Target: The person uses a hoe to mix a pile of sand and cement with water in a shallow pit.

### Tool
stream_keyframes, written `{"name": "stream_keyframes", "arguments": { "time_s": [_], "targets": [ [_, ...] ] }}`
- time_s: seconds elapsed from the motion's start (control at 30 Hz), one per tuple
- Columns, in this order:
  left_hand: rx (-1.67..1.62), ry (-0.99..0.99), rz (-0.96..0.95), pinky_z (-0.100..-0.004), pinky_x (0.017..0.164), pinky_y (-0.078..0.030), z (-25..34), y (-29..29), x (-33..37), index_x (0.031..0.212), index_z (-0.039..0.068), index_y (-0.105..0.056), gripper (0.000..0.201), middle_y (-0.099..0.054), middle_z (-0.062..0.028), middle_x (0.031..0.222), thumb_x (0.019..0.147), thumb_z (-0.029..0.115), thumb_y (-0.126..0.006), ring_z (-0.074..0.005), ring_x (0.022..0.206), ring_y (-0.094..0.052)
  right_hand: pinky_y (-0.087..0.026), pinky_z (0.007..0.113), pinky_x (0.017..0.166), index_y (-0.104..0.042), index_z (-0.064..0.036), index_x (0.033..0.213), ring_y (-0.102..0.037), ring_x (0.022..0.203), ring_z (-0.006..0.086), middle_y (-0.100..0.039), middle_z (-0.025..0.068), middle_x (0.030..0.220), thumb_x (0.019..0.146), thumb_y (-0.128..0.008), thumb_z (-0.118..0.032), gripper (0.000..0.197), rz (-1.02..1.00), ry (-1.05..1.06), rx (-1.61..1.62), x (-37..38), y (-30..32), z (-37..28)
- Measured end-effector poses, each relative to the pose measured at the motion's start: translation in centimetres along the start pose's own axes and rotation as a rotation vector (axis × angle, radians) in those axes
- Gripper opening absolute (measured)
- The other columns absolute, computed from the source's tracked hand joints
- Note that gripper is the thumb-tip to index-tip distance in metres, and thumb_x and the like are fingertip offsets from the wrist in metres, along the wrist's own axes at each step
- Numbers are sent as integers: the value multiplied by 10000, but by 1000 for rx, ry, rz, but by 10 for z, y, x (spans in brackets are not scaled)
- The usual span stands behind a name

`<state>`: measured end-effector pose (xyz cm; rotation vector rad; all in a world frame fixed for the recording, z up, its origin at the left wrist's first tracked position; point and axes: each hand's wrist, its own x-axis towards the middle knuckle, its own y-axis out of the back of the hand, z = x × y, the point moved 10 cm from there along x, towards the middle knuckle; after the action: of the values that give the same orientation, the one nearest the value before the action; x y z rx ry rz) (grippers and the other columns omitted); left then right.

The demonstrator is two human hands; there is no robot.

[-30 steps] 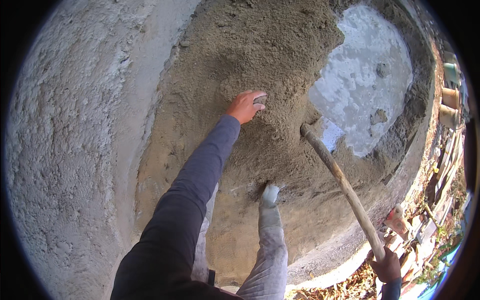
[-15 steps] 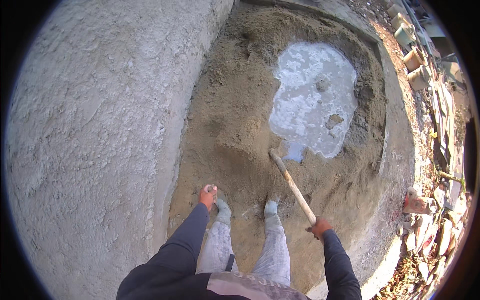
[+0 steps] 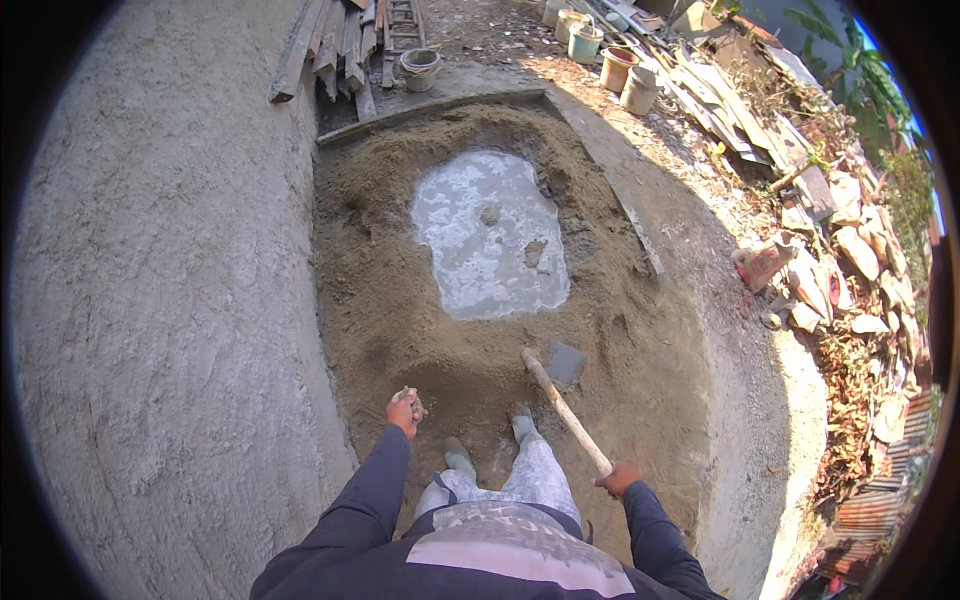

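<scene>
My right hand [image 3: 622, 479] is closed round the end of a hoe's pale wooden handle [image 3: 568, 413]. The hoe's flat grey blade [image 3: 565, 362] rests on or just above the wet sand, below the near edge of a grey, milky puddle [image 3: 490, 235]. My left hand [image 3: 404, 411] is closed on small pale lumps that look like stones [image 3: 417, 404], held over the sand in front of my left boot. A ring of brown sand [image 3: 375, 270] surrounds the puddle, and two lumps poke out of its surface. My boots [image 3: 522, 425] stand on the near sand.
A rough grey wall [image 3: 180, 280] runs along the left. Thin boards [image 3: 630, 220] edge the sand at the far and right sides. Buckets [image 3: 420, 68] and stacked planks [image 3: 345, 45] stand beyond. Rubble and sacks [image 3: 800, 280] lie at the right.
The hoe blade has come away from the puddle's near edge and now shows on the sand. My left hand has turned, showing the lumps. My view has tilted up and swung right.
</scene>
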<state>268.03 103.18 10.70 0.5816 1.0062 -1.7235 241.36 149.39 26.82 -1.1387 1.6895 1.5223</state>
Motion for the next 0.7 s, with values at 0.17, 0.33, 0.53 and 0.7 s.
{"name": "stream_keyframes", "arguments": {
  "time_s": [0.17,0.33,0.53,0.7],
  "targets": [
    [179,-88,-138,-233,424,-389,82,-125,20,1040,75,-527,132,-564,-39,773,911,101,-538,-109,526,-473,-518,403,633,-671,27,915,-666,709,301,-665,171,705,671,-732,-428,519,124,-198,-22,-46,-120,81],
    [502,-245,-223,-247,426,-418,85,-186,19,1136,53,-507,228,-546,-48,732,919,114,-539,-118,536,-501,-494,408,847,-674,-41,1035,-637,973,310,-655,189,1035,621,-767,-482,613,166,-415,97,-53,-231,211],
    [805,-47,-191,-365,461,-521,12,-41,15,957,21,-538,92,-603,-100,745,879,69,-542,-228,542,-606,-320,362,1040,-383,-128,1351,-411,1266,269,-430,149,1359,738,-641,-585,807,-114,-340,302,-102,-295,270],
    [1369,272,-120,-414,582,-490,-68,102,-61,1037,14,-562,213,-636,-155,923,834,80,-555,-294,755,-624,-222,325,1097,-171,-153,1460,-283,1350,244,-282,104,1475,785,-571,-646,926,135,-316,784,-175,-376,354]
  ]
}}
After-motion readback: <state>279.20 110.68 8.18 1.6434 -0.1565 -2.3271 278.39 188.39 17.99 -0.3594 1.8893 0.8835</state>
